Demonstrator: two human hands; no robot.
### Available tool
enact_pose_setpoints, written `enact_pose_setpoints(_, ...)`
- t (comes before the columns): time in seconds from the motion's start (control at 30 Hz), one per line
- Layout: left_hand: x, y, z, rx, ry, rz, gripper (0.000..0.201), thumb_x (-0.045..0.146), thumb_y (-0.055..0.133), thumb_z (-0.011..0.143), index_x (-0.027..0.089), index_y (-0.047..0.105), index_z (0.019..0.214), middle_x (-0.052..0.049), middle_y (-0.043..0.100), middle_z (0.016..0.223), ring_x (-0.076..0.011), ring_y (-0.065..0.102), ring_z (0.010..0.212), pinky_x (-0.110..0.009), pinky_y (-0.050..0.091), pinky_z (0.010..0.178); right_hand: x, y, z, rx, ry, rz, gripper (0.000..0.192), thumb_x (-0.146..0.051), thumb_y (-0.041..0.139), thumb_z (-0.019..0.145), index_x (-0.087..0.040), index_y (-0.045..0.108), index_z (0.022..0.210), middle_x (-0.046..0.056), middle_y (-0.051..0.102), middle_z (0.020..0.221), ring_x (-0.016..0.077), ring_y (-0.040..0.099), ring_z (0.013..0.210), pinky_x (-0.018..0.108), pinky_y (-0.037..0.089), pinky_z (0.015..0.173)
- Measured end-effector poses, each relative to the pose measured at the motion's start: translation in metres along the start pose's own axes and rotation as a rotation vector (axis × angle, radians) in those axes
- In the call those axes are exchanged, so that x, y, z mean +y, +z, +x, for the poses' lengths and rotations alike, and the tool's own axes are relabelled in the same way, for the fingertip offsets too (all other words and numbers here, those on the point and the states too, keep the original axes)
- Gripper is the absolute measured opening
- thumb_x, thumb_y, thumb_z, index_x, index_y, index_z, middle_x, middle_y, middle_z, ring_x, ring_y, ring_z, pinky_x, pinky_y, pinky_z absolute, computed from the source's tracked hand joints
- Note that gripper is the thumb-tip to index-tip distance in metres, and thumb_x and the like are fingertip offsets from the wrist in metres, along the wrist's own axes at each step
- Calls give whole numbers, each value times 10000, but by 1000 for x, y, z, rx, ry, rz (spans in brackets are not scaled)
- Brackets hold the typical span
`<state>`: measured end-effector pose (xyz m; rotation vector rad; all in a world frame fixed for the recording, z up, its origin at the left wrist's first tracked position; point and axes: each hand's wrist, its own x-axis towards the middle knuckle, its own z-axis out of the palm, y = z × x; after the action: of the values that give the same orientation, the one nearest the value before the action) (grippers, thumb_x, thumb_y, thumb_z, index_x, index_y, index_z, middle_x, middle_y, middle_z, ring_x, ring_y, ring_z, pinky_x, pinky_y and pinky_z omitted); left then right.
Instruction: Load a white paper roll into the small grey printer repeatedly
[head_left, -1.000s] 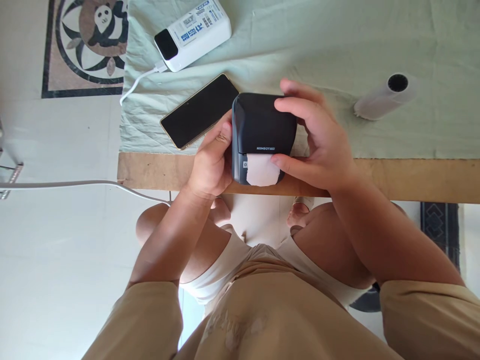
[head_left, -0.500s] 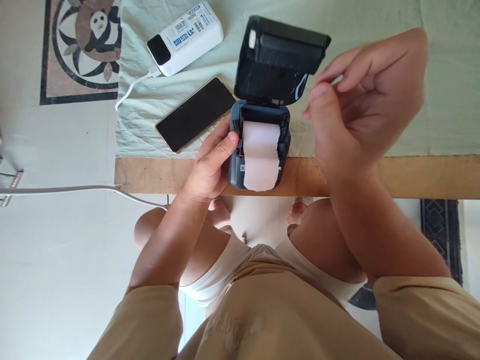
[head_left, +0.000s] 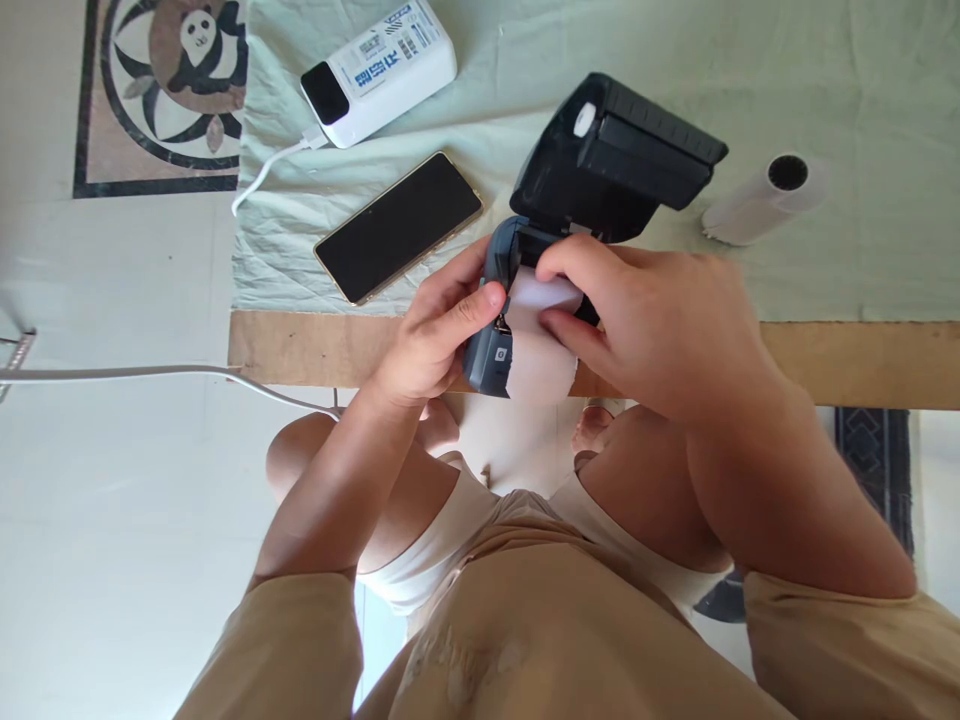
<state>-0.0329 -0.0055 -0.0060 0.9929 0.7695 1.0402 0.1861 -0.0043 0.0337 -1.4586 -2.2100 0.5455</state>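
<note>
A small dark receipt printer point(head_left: 491, 350) is held in my left hand point(head_left: 439, 325) at the table's front edge, my thumb along its left side. Its black lid point(head_left: 622, 150) stands raised at the back. Inside sits a white paper roll point(head_left: 541, 360), with its loose end hanging over the printer's front. My right hand point(head_left: 660, 320) is over the printer's right side, thumb and fingers closed on the paper roll. The hand hides the right part of the compartment.
A black phone point(head_left: 399, 228) lies left of the printer on the green cloth point(head_left: 862, 100). Behind it is a white power bank point(head_left: 390, 75) with a white cable point(head_left: 266, 180) plugged in. A white hollow roll point(head_left: 757, 210) lies to the right. The wooden table edge point(head_left: 337, 350) runs along the front.
My right hand has come down and left from beside the lid onto the paper roll. The printer has shifted right and tilted. The white roll at the right now shows.
</note>
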Motion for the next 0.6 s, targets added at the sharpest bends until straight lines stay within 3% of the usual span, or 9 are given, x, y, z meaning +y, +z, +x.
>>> enact_pose_setpoints(0.17, -4, 1, 1, 21, 31, -8, 455, 640, 730, 1030, 246, 830, 1234, -59, 779, 957, -299, 813, 1077, -330, 616, 737, -12, -24, -10, 42, -37, 223, 267, -351, 813, 831, -330, 708, 1076, -50, 771, 889, 103, 499, 519, 342, 444, 527)
enact_pose_setpoints(0.27, -7, 0, 3, 73, 63, -70, 368, 564, 710, 1064, 253, 829, 1221, -44, 801, 988, -266, 819, 1099, -295, 608, 732, -11, -38, -13, 239, 118, 617, 353, -288, 888, 788, -346, 789, 1122, -62, 793, 984, 102, 631, 602, 295, 500, 452)
enact_pose_setpoints(0.33, -7, -2, 4, 102, 41, -101, 368, 582, 762, 1025, 258, 828, 1186, -41, 820, 1011, -263, 821, 1086, -296, 612, 724, 5, -38, -9, 356, 235, 796, 283, -338, 841, 881, -338, 824, 1163, -37, 747, 940, 146, 748, 751, 273, 593, 452)
enact_pose_setpoints(0.4, -7, -3, 6, 108, 6, -113, 404, 622, 808, 972, 264, 822, 1159, -45, 835, 1042, -292, 818, 1105, -331, 630, 752, 29, -29, -1, 364, 301, 846, 222, -501, 772, 925, -320, 817, 1046, -23, 719, 863, 175, 770, 755, 277, 546, 398)
enact_pose_setpoints(0.47, -6, -4, 7, 113, -20, -108, 422, 642, 818, 946, 271, 810, 1146, -56, 845, 1078, -351, 798, 1216, -395, 660, 863, 51, -15, 6, 340, 325, 852, 352, -591, 800, 821, -274, 810, 974, -14, 717, 810, 172, 719, 662, 281, 484, 383)
enact_pose_setpoints(0.53, -5, -3, 8, 121, -14, -95, 402, 631, 817, 935, 277, 801, 1126, -64, 849, 1091, -406, 742, 1366, -463, 659, 1018, 64, -3, 7, 338, 355, 808, 367, -523, 860, 718, -244, 763, 936, -6, 712, 793, 134, 637, 611, 269, 431, 422)
enact_pose_setpoints(0.6, -4, -2, 8, 128, -10, -87, 388, 622, 820, 932, 277, 792, 1109, -64, 848, 1079, -428, 690, 1461, -499, 636, 1115, 68, 4, 3, 316, 347, 670, 307, -446, 859, 768, -240, 721, 948, -2, 670, 777, 121, 585, 631, 282, 460, 500)
